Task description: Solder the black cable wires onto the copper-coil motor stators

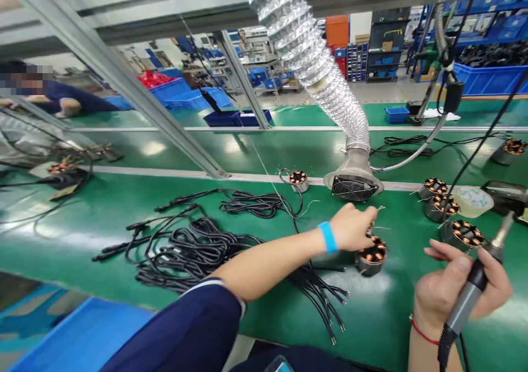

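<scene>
My left hand (pixel 352 229), with a blue wristband, is closed in a pinch at the rim of a stator with copper windings (pixel 371 256). Thin pale wire ends show just past its fingertips; what exactly lies between them is hidden. On the right, my right hand (pixel 449 284) grips a soldering iron (pixel 466 300), its tip pointing up and away over the bench. A bundle of black cables (pixel 198 251) lies left of the stator, with stripped ends (pixel 330 306) fanned out near my left forearm. Another stator (pixel 299 181) stands farther back with a cable beside it.
A fume extractor nozzle (pixel 355 182) on a silver flexible duct (pixel 322 70) hangs just beyond my left hand. Several stators (pixel 462 234) stand at right near a round yellowish container (pixel 472 201). Metal frame posts (pixel 124 81) cross the left side. A co-worker (pixel 78 97) sits at far left.
</scene>
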`<state>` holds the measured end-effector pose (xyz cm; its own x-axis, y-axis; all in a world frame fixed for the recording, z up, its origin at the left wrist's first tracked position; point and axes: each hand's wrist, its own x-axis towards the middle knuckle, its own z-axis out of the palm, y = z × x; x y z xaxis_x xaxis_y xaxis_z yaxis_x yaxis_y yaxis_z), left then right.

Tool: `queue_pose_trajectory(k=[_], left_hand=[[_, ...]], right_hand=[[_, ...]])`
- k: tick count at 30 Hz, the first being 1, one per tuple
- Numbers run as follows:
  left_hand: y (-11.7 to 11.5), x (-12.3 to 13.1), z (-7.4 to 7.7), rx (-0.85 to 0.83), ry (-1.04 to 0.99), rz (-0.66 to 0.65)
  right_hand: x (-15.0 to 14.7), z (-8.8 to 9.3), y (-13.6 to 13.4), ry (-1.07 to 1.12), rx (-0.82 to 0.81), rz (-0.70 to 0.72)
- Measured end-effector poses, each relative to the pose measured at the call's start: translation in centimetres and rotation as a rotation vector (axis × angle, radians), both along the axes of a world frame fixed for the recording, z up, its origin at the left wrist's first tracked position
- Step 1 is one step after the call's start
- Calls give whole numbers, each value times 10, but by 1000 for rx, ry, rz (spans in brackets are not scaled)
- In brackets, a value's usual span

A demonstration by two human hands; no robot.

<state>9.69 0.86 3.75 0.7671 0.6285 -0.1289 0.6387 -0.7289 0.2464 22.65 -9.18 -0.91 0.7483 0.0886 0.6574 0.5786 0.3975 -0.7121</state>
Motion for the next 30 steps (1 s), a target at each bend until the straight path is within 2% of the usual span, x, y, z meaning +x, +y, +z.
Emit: queue_pose_trajectory(k=[1, 3, 4, 6, 7, 8, 10, 12, 14, 17, 20, 22, 26, 30], left_hand=[[-1, 20, -12, 45, -11, -35], [-4, 57, -27, 120, -129, 21], [-5, 70, -30, 115, -186, 72], [-5, 81, -28, 71, -266, 30], [-4, 78, -24, 49, -293, -7], [-3, 68, -19, 43, -308, -35], [2, 33, -11, 69, -281, -15], [11, -13, -11, 115, -149, 127], [19, -57, -21, 159, 9, 318], [25, -99, -44, 168, 92, 441], [22, -108, -60, 178, 123, 487], [22, -107, -65, 175, 135, 542], [28, -106, -68, 155, 119, 637], [32, -112, -65, 130, 51, 596]], right_hand=[[2, 0, 0, -11, -9, -48], [7, -1, 0, -31, -24, -105], [9, -2, 1, -35, -29, -108], [13, -6, 4, -24, -81, -36], [14, -9, 7, -26, -128, 28], [15, -11, 9, -34, -194, 99], [16, -17, 12, -52, -358, 215], [14, -23, 13, -82, -498, 278], [12, -28, 14, -131, -627, 309], [10, -32, 19, -295, -852, 262], [10, -34, 30, -467, -1093, 139], [10, -34, 37, -502, -1174, 49], [14, -34, 42, -496, -1137, 2], [17, -34, 30, -421, -1027, 112]])
